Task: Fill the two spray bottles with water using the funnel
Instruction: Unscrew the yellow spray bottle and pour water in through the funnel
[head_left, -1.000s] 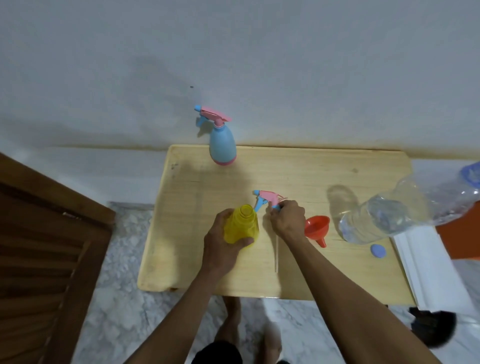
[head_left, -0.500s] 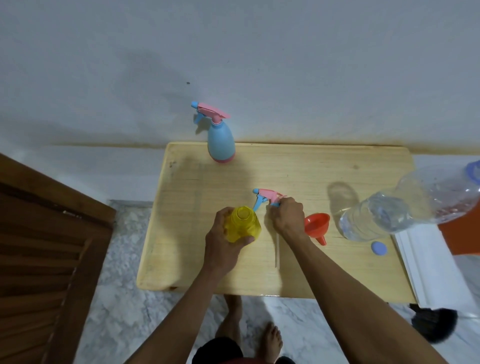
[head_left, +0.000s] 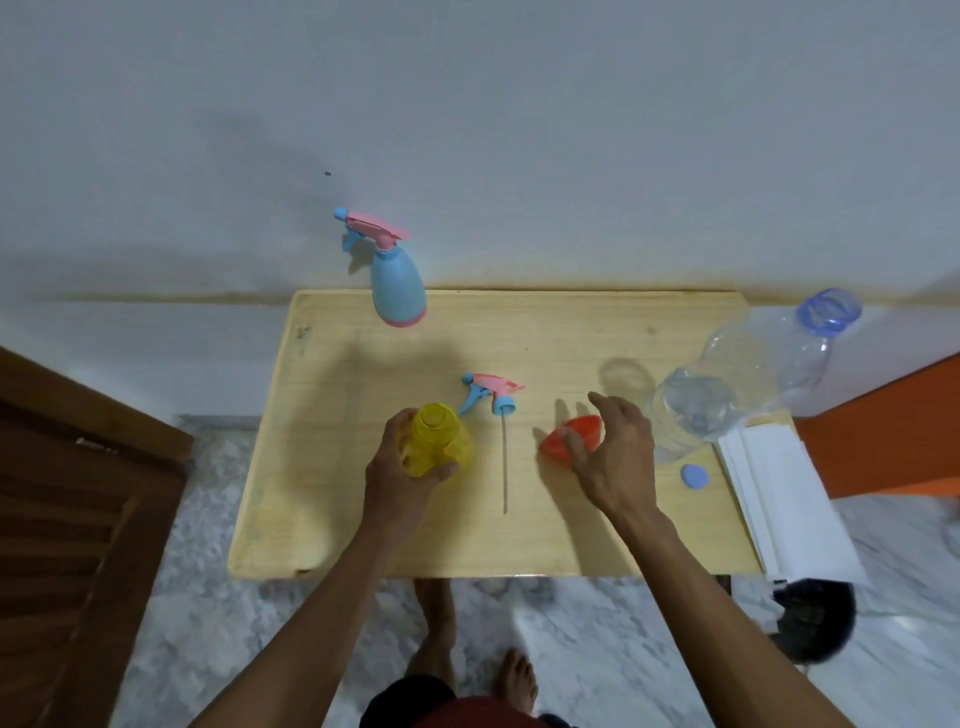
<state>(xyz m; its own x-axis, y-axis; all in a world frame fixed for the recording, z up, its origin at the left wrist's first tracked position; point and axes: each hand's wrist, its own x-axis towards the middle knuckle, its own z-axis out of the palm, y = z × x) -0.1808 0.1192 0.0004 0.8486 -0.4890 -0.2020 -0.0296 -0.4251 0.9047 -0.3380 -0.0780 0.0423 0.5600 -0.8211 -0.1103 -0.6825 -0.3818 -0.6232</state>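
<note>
My left hand (head_left: 402, 467) grips an open yellow spray bottle (head_left: 441, 439) standing upright on the wooden table (head_left: 332, 467). Its pink-and-blue spray head (head_left: 491, 392) with a long dip tube lies on the table just right of the bottle. My right hand (head_left: 610, 452) hovers with spread fingers over the orange funnel (head_left: 566, 439), touching or nearly touching it. A blue spray bottle (head_left: 397, 288) with its head on stands at the table's back edge. A large clear water bottle (head_left: 748, 374), uncapped and partly filled, stands at the right.
A blue bottle cap (head_left: 694, 476) lies near the table's right edge. White sheets (head_left: 789, 493) sit beside it on the right. A wooden door (head_left: 78, 519) is at the left. The wall runs right behind the table. My bare feet show below.
My right hand let go of the spray head, which now lies on the table, and moved right over the funnel. The left hand keeps its hold on the yellow bottle.
</note>
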